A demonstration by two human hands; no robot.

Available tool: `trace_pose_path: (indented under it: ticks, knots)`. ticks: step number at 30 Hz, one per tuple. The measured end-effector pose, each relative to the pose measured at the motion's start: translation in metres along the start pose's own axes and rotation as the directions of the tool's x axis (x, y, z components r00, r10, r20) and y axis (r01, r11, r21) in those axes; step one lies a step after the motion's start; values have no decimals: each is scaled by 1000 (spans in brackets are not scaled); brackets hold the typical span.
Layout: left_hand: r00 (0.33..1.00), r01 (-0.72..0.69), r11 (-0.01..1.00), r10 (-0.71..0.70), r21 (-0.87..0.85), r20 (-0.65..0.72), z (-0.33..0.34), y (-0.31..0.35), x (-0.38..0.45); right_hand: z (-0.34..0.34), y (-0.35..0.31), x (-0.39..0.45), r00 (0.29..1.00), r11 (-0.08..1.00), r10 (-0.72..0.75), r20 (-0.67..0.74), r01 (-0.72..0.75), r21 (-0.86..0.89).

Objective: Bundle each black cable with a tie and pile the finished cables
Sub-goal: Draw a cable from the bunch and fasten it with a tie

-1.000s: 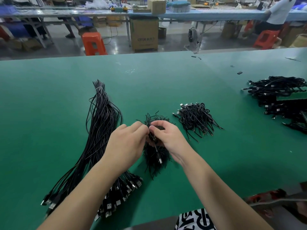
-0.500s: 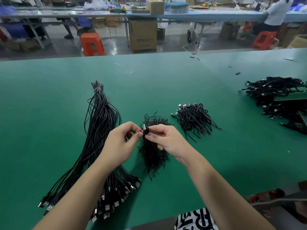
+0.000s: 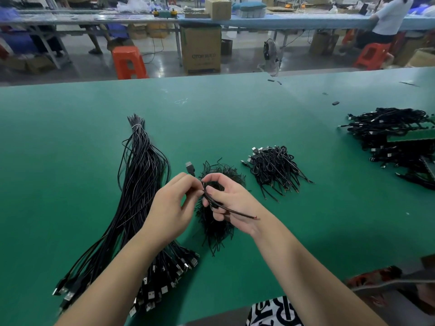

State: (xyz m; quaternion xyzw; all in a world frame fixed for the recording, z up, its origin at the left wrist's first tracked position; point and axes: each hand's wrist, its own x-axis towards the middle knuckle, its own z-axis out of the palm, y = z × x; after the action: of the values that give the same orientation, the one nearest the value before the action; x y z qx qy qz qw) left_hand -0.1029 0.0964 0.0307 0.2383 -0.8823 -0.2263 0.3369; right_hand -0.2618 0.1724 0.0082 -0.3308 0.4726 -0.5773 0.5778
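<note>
A folded black cable (image 3: 231,211) is held between both hands above the green table (image 3: 70,137); its USB plug (image 3: 190,167) sticks up past my left hand and its bare wire end points right. My left hand (image 3: 170,209) pinches the cable near the plug. My right hand (image 3: 231,201) grips the folded strands. Under the hands lies a heap of black ties (image 3: 217,229). A long bunch of loose cables (image 3: 138,184) lies at the left. A small pile of bundled cables (image 3: 274,169) sits to the right of the ties.
A larger heap of black cables (image 3: 395,142) lies at the table's right edge. Small black scraps (image 3: 335,103) dot the far part of the table. Beyond it are an orange stool (image 3: 128,62), a cardboard box (image 3: 201,50) and a seated person (image 3: 388,22).
The hands lifted slightly off the tie heap. The cable now lies folded across my right hand, with its plug up at the left and its wire end sticking out right.
</note>
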Motion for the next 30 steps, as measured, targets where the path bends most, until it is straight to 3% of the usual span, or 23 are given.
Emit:
trace_pose_path:
  ticks: [5,8,11,13,15,18,21,23,27,30]
  knots:
    - [953,301,925,-302,-231,31,0,-7,3,-4,-1,1,1000,1000,-20,2,20,15]
    - [874,469,774,-475,-424,101,1,-10,5,-6,1,1,993,974,-121,-11,116,-195]
    - [833,528,685,-534,-502,148,5,-9,5,-4,3,4,974,917,-208,-87,163,-364]
    - [836,524,695,-530,-492,141,8,-7,4,-3,3,6,959,888,-246,-143,164,-431]
    - [877,470,803,-472,-367,90,9,-4,3,-2,4,7,956,884,-246,-160,153,-443]
    - [979,203,979,-203,-32,-10,7,0,1,-1,4,7,975,918,-172,-143,105,-383]
    - [993,-118,958,111,261,40,6,-3,-1,-1,3,8,980,950,-123,-157,71,-305]
    - [980,-198,935,187,295,63,7,-6,-4,-1,4,8,981,973,-87,-173,47,-225]
    - [999,-21,995,18,97,26,9,-6,-10,2,6,7,983,977,-101,-155,68,-203]
    - [992,118,993,-119,-27,-35,9,-5,-8,3,6,5,994,982,-90,-55,79,-170]
